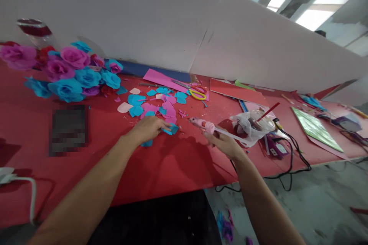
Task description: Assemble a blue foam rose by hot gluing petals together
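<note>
Matt red table (178, 164); matt foam-like blue petal (171, 128); crinkly clear plastic bag (247, 128); smooth yellow plastic scissors (197, 94)

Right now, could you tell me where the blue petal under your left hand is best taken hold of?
Probably by its right-hand edge: the blue petal lies flat on the red table, and that edge pokes out past the fingertips of the left hand. Come from above and the right, pinching thumb under, finger over. Mind the glue gun in the right hand, pointing towards it.
</note>
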A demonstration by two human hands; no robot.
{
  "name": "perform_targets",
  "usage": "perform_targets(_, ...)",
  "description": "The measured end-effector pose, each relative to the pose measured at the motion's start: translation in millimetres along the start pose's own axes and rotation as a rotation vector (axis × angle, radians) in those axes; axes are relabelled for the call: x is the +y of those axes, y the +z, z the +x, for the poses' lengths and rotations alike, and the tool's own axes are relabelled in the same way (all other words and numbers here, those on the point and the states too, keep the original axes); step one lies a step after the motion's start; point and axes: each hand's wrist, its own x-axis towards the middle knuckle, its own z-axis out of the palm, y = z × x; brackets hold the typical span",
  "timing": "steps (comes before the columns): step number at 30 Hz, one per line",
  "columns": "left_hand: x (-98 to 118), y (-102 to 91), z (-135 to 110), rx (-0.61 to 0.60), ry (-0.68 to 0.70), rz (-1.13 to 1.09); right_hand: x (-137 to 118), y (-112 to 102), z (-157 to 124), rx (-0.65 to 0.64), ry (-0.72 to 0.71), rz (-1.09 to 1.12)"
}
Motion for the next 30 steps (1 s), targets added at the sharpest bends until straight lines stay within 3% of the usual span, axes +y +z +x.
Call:
perform_targets(3, -1, -1.0, 0, -0.035, -0.009, 0.02, -12, 8, -7, -0.207, -0.045, -0.012)
perform_targets(13, -1, -1.7, 0, -0.047, -0.019, 0.037, -19, 22, -4, -0.318, 0.026, -0.063)
perform_targets(30, -2, 0.9, 0, -0.023, -0.035, -0.041, -1, 25, 7, -0.226, 0.083, 0.029)
